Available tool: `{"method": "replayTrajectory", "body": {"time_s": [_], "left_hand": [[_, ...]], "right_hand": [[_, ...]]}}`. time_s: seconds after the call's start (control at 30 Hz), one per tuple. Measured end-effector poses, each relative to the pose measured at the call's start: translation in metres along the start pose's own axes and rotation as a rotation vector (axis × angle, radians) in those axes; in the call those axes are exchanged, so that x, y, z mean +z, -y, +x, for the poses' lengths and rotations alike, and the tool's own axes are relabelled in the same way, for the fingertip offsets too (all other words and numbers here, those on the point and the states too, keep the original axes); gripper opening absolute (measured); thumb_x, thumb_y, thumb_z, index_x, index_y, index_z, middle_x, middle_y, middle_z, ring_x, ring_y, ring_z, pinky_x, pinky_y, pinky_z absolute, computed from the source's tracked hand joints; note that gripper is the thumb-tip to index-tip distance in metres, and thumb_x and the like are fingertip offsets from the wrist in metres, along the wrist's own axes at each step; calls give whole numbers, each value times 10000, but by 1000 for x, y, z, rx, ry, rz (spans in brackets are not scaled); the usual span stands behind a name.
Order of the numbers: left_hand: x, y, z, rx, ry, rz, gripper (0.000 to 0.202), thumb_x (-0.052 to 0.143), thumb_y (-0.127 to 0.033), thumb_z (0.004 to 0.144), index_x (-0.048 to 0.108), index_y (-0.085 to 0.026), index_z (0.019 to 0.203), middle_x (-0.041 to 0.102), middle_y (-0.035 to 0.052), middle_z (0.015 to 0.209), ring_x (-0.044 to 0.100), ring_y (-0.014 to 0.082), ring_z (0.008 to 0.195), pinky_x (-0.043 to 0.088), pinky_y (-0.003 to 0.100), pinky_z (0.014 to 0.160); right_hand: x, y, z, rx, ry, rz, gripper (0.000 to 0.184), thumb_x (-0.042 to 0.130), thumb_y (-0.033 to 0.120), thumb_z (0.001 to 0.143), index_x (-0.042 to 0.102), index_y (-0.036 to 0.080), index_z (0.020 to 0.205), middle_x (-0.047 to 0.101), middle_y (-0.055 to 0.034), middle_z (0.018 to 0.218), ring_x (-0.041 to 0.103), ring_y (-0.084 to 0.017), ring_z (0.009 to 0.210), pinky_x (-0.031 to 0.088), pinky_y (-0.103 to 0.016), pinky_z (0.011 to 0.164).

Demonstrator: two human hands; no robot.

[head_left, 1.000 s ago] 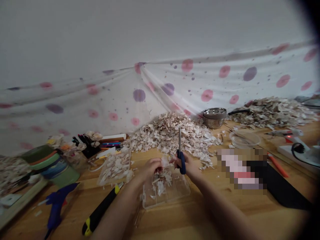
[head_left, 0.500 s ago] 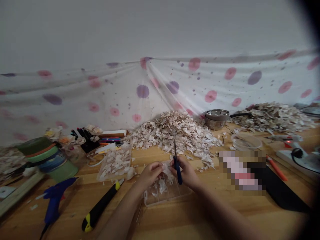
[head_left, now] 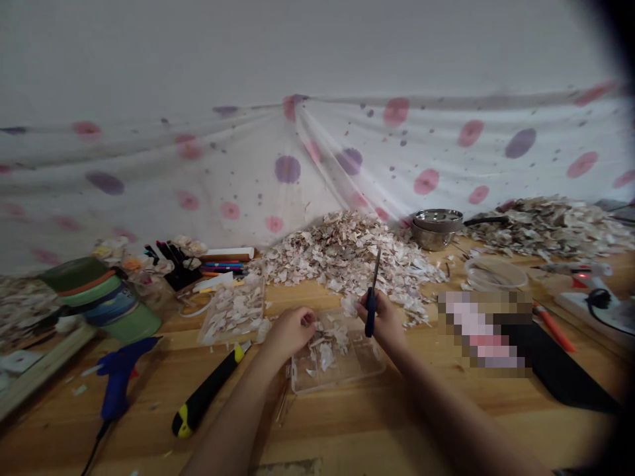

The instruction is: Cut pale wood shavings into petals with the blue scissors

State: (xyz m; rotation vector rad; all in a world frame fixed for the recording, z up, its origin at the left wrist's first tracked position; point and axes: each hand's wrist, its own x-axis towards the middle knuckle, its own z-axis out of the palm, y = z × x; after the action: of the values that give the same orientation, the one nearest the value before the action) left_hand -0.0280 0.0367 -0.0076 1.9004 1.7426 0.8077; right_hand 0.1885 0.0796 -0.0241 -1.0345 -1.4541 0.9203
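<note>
Two hands are working over a clear plastic tray [head_left: 342, 370] of pale shell pieces [head_left: 325, 347]. The right hand [head_left: 384, 324] is closing around the blue handles of a pair of scissors [head_left: 372, 301], whose shut blades are pointing up and away from the grip, tilting a little to the right; their long axis is running nearly upright from the fist toward the big heap of shell fragments [head_left: 347, 254] beyond it. The left hand [head_left: 292, 330] is curling its fingers at the tray's left edge, seemingly pinching a small pale piece, though blur is hiding just what it is holding. The tray's pieces are lying between the two grips, nearer the left hand and just below and left of the scissors.
</note>
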Motion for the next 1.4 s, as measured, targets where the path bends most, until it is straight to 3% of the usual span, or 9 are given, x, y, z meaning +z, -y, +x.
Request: {"method": "replayTrajectory", "body": {"time_s": [0.07, 0.2, 0.4, 0.57, 0.77, 1.0, 1.1, 1.23, 1.4], "left_hand": [[-4, 0, -3, 41, 56, 106, 101, 608, -183, 691, 669, -195, 771, 673, 51, 826, 594, 208, 820, 403, 302, 763], [-5, -8, -11, 91, 136, 252, 96, 606, -218, 737, 684, -211, 791, 665, 45, 824, 588, 208, 812, 393, 299, 736], [1, -17, -12, 109, 182, 348, 105, 637, -166, 719, 689, -219, 793, 648, 34, 850, 584, 200, 838, 396, 280, 729], [-4, -13, -8, 29, 140, 370, 136, 586, -124, 751, 687, -205, 794, 676, 33, 864, 602, 168, 849, 404, 256, 747], [-11, -11, -13, -134, 71, 450, 106, 561, -119, 738, 656, -165, 755, 679, 87, 805, 612, 225, 813, 407, 307, 716], [-5, -26, -23, -46, 191, 370, 175, 642, -182, 729, 675, -215, 897, 659, 55, 1023, 573, 210, 1005, 410, 281, 843], [0, -31, -27, -19, 279, 338, 145, 660, -167, 701, 687, -218, 834, 654, 58, 989, 570, 228, 991, 419, 291, 815], [8, -30, -29, -11, 259, 333, 159, 673, -146, 664, 658, -204, 811, 650, 62, 939, 560, 254, 965, 420, 316, 777], [9, -21, -22, 29, 249, 244, 161, 610, -47, 657, 647, -194, 712, 660, 30, 831, 593, 185, 829, 421, 265, 708]], "right_hand": [[-1, -1, 3, 48, -53, 24, 262, 652, 397, 674, 509, 197, 766, 560, 9, 647, 517, -152, 585, 422, -258, 555], [-4, -3, 8, 120, -120, 103, 345, 695, 445, 608, 512, 191, 752, 554, 15, 635, 524, -151, 563, 416, -259, 533], [-7, -4, 11, 179, -123, 127, 377, 718, 456, 580, 522, 190, 761, 562, 10, 645, 544, -165, 580, 419, -276, 562], [-6, -3, 12, 214, -131, 163, 373, 724, 430, 564, 517, 190, 761, 552, 20, 632, 536, -155, 565, 413, -267, 548], [-6, -8, 12, 193, -149, 129, 304, 694, 377, 605, 525, 187, 770, 553, 21, 640, 534, -150, 572, 407, -257, 545], [-6, -10, 11, 193, -121, 117, 275, 682, 363, 621, 528, 186, 765, 545, 29, 614, 523, -143, 554, 391, -247, 523], [-5, -8, 10, 203, -126, 135, 286, 690, 356, 602, 527, 186, 765, 537, 34, 610, 509, -136, 539, 379, -239, 501], [-4, -8, 10, 203, -131, 134, 281, 692, 355, 603, 529, 186, 757, 554, 22, 635, 529, -143, 562, 401, -247, 528], [-5, -11, 10, 197, -130, 126, 298, 695, 370, 612, 533, 186, 781, 562, 14, 643, 544, -154, 565, 410, -253, 519]]}}
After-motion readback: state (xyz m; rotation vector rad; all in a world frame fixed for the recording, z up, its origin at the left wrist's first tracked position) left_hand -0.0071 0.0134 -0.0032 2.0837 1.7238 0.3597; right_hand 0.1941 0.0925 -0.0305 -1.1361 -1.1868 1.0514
